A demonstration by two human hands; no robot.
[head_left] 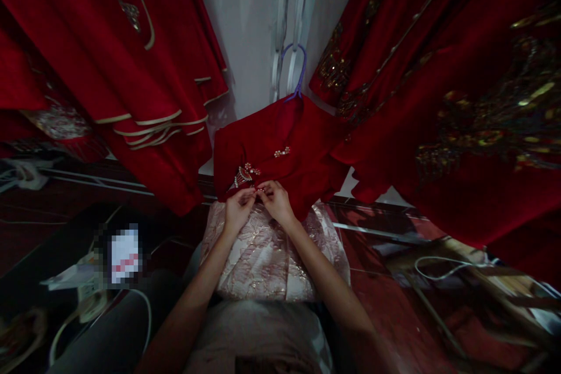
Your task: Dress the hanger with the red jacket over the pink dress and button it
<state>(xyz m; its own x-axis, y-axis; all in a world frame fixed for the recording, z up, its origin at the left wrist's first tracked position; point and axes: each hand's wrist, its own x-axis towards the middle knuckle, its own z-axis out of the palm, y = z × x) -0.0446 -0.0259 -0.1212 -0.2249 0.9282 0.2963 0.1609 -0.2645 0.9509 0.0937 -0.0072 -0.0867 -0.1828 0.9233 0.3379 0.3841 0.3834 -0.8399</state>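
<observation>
A red garment point(307, 152) hangs on a purple hanger point(302, 67) in front of me, its lower part over my lap. Pale beaded ornaments point(243, 175) decorate its left side, and a smaller beaded piece point(283, 152) sits higher up. At the garment's lower edge my left hand point(239, 207) pinches the red cloth. Beside it, fingertips nearly meeting, my right hand point(277, 201) pinches the same spot. Any small bead or thread between the fingers is too small to make out. Beneath both hands a shiny pinkish brocade cloth point(267, 257) covers my lap.
Red garments with light trim point(144, 82) hang at left; others with gold beadwork point(482, 128) hang at right. Metal rails point(287, 11) stand behind the hanger. A dark surface with cables point(87, 304) lies at lower left, a wooden frame point(438, 304) at lower right.
</observation>
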